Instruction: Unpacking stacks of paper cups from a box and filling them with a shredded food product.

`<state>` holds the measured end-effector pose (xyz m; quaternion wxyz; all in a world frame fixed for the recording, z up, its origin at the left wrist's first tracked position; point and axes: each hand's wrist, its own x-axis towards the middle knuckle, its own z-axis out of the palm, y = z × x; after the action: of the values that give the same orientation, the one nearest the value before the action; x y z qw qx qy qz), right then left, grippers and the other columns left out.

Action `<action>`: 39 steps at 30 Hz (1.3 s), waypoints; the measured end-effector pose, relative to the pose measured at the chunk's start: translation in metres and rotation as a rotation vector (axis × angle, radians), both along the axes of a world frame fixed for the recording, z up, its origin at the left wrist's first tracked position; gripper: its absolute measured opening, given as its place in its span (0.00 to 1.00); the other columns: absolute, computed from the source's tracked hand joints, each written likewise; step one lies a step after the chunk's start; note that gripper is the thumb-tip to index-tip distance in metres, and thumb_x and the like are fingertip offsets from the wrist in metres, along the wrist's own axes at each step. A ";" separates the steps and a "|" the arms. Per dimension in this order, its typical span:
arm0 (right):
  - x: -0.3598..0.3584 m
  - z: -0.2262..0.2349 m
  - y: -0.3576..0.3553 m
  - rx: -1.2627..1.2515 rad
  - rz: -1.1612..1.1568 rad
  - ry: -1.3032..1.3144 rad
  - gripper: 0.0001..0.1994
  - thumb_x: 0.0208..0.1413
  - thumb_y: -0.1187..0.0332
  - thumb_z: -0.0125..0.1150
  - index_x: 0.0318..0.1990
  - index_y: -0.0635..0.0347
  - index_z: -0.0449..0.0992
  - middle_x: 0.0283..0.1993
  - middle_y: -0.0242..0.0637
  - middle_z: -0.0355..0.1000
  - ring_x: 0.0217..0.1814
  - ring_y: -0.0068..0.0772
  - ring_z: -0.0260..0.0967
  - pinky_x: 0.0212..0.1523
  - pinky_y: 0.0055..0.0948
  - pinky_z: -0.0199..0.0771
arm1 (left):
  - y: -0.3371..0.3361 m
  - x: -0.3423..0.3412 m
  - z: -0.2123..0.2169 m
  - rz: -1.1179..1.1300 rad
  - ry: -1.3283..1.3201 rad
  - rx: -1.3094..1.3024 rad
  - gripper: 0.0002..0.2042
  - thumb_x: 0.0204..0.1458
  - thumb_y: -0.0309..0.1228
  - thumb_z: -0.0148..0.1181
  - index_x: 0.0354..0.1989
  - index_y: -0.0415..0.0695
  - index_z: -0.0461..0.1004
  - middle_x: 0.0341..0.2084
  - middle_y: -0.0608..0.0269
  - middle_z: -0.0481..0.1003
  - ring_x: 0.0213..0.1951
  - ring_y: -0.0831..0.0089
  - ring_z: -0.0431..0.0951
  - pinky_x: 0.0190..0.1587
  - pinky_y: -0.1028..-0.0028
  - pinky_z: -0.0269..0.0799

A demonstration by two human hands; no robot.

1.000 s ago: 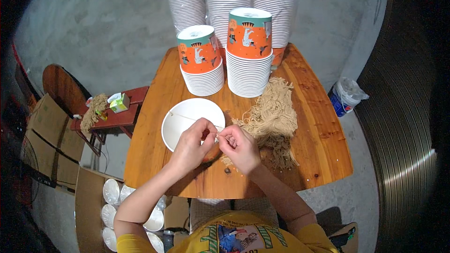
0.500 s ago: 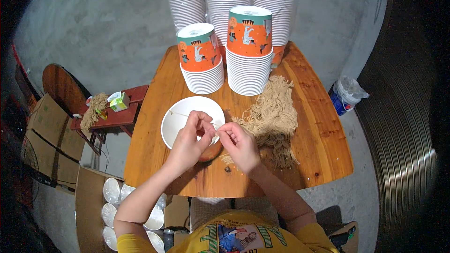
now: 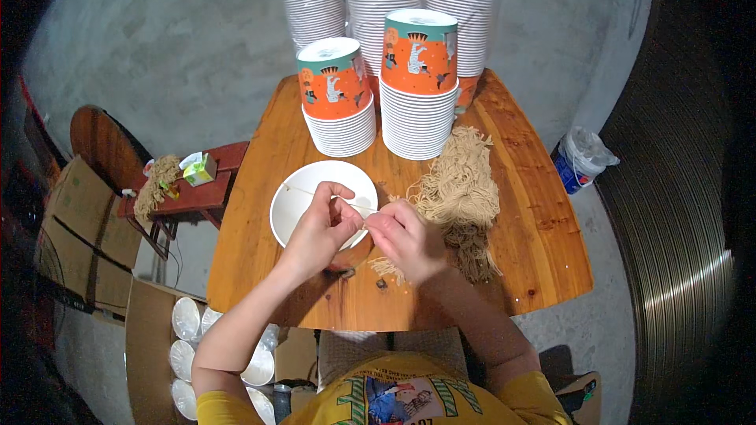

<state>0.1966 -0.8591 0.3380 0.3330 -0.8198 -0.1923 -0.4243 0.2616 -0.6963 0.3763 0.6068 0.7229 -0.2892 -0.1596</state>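
Observation:
A paper bucket with a white inside (image 3: 295, 208) stands on the wooden table in front of me, its open mouth facing up; a bit of orange wall shows below my hands. A thin beige cord (image 3: 305, 192) runs from the bucket's far-left rim across the mouth. My left hand (image 3: 319, 230) is over the bucket, fingers curled and pinching the cord. Close against it, my right hand (image 3: 408, 240) pinches the cord's end near the bucket's right rim. The exact spot between the fingertips is partly hidden. A heap of beige cords (image 3: 461, 181) lies right of my right hand.
Two stacks of upturned printed buckets (image 3: 335, 90) stand behind the bucket, with tall wrapped stacks (image 3: 382, 0) beyond. Cord scraps lie near the table's front edge. At left are a red bench (image 3: 209, 189) and a carton of white buckets (image 3: 185, 319); a pail (image 3: 581, 159) stands right.
My right hand has turned over and shifted slightly, its fingers now more closed over the cord beside my left fingertips. The left hand has hardly moved, and the bucket stays in place.

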 end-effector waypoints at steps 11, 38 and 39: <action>0.003 0.015 -0.006 -0.267 -0.032 0.023 0.08 0.41 0.77 0.62 0.31 0.62 0.71 0.27 0.38 0.67 0.25 0.34 0.70 0.23 0.31 0.72 | 0.000 -0.010 0.007 -0.054 -0.167 0.118 0.15 0.53 0.18 0.53 0.47 0.41 0.57 0.30 0.66 0.68 0.33 0.78 0.68 0.40 0.77 0.67; 0.000 0.009 -0.005 0.592 0.339 0.823 0.04 0.61 0.72 0.50 0.38 0.62 0.67 0.29 0.30 0.67 0.26 0.15 0.63 0.27 0.16 0.66 | -0.001 -0.005 0.001 -0.049 -0.241 0.129 0.12 0.54 0.21 0.53 0.45 0.40 0.59 0.28 0.65 0.68 0.32 0.78 0.69 0.39 0.77 0.67; 0.000 0.009 -0.004 0.592 0.340 0.823 0.04 0.61 0.72 0.50 0.38 0.62 0.67 0.29 0.30 0.67 0.26 0.15 0.63 0.27 0.16 0.66 | -0.001 -0.006 0.002 -0.039 -0.250 0.144 0.12 0.54 0.22 0.53 0.45 0.40 0.60 0.28 0.65 0.68 0.32 0.78 0.69 0.39 0.77 0.67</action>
<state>0.1967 -0.8634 0.3473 0.6620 -0.7467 -0.0481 -0.0438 0.2557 -0.6969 0.3784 0.5093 0.7732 -0.3642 -0.1004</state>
